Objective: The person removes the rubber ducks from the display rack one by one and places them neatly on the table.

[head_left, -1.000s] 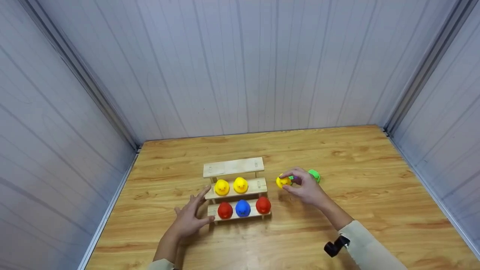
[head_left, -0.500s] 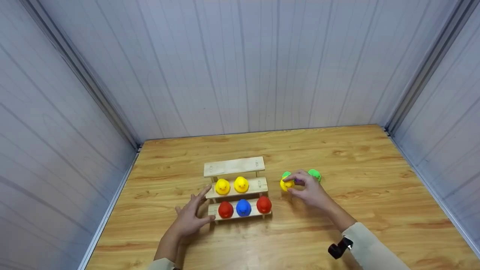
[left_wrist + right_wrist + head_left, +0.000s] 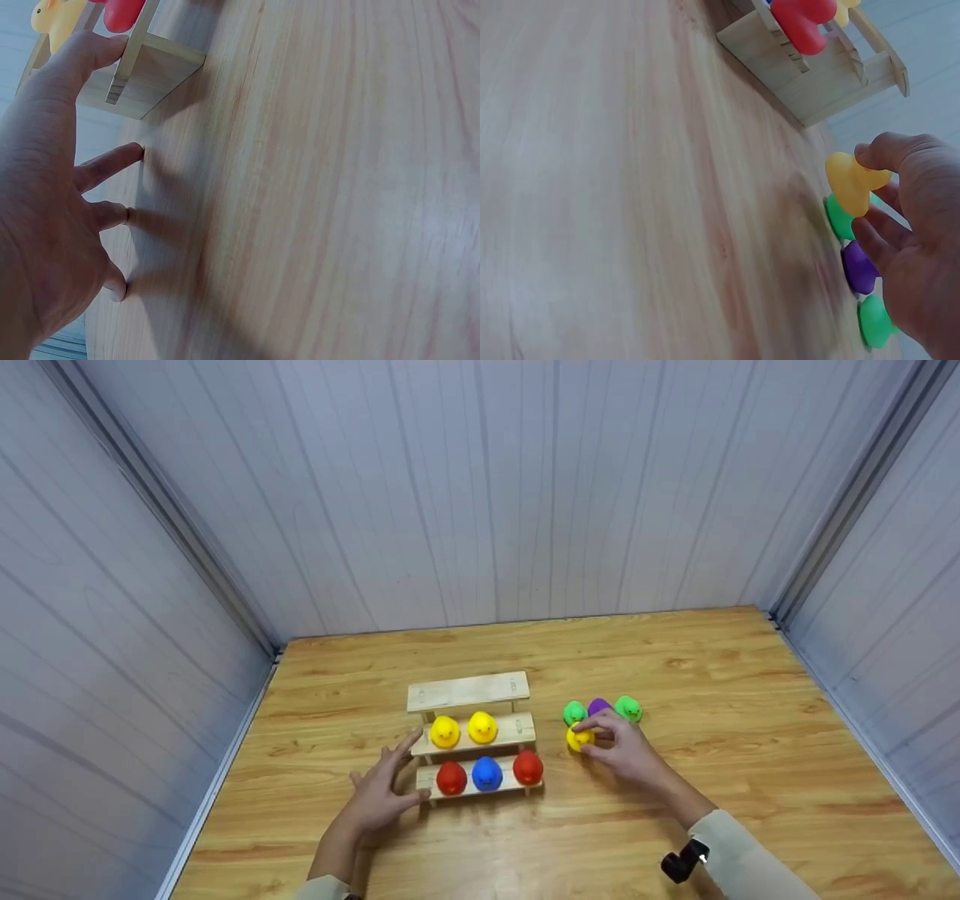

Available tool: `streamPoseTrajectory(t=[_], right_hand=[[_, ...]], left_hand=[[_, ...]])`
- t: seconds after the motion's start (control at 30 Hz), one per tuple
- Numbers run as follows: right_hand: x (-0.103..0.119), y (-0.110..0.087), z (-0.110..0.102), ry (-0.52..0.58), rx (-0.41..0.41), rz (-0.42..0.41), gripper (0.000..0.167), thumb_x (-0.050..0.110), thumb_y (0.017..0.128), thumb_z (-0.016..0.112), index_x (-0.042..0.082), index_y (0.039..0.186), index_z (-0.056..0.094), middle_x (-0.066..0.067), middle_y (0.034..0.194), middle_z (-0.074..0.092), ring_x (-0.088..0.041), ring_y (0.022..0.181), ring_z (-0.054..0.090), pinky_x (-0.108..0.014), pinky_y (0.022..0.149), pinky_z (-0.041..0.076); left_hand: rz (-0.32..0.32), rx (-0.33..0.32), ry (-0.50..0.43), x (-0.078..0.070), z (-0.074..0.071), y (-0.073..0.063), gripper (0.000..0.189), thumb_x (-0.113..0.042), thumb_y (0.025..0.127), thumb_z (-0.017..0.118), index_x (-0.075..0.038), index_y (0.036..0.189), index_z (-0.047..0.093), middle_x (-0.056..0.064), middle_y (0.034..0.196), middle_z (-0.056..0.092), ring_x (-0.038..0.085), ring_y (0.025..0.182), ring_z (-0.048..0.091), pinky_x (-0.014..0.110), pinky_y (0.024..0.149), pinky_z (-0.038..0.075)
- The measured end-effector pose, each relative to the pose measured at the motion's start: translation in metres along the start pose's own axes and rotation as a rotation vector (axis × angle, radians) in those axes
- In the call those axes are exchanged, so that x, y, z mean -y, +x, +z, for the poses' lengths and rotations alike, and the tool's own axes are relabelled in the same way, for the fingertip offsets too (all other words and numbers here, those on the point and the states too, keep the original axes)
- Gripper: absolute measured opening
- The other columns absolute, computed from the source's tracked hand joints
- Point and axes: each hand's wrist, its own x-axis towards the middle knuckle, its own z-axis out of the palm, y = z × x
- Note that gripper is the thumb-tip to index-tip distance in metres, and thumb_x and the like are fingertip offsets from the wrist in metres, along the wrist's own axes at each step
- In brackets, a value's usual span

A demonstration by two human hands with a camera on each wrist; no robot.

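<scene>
Even, moderately bright light; the left hand casts soft shadows on the worktop, which shows pale glare; wrist views look hazy.

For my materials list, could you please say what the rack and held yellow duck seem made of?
Rack: matte, apparently unvarnished wood; grain shows at a board's end.
Held yellow duck: smooth, probably rubber or plastic, given its evenly colored, rounded surface.

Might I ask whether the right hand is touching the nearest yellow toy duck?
Touching: in the right wrist view, the right hand grips the yellow toy duck between thumb and finger.
</scene>
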Motion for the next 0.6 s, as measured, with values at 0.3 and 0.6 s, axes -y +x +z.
streamPoseTrajectory(t=[0.3,0.6], right_hand=[[-0.014,-0.003,0.002,-0.007,-0.019,0.007,0.028,-0.001,0.095,0.085,-0.003,0.123,0.080,-0.019,0.119,0.072,-0.034,0.118,0.075,-0.035,0.108,0.066],[-0.017,-0.002,0.004,0.002,-0.047,-0.012,0.027,-0.005,0.094,0.084,-0.001,0.121,0.081,-0.013,0.116,0.073,-0.032,0.116,0.077,-0.014,0.101,0.061]], left_hand=[[0.005,0.005,-0.003,-0.001,0.000,0.000,0.102,-0.045,0.093,0.089,-0.048,0.177,0.030,0.016,0.180,0.045,0.064,0.171,0.008,0.098,0.117,-0.021],[0.004,-0.007,0.006,-0.001,0.000,-0.001,0.102,-0.043,0.093,0.090,-0.051,0.176,0.030,0.016,0.178,0.048,0.063,0.171,0.011,0.099,0.118,-0.019]])
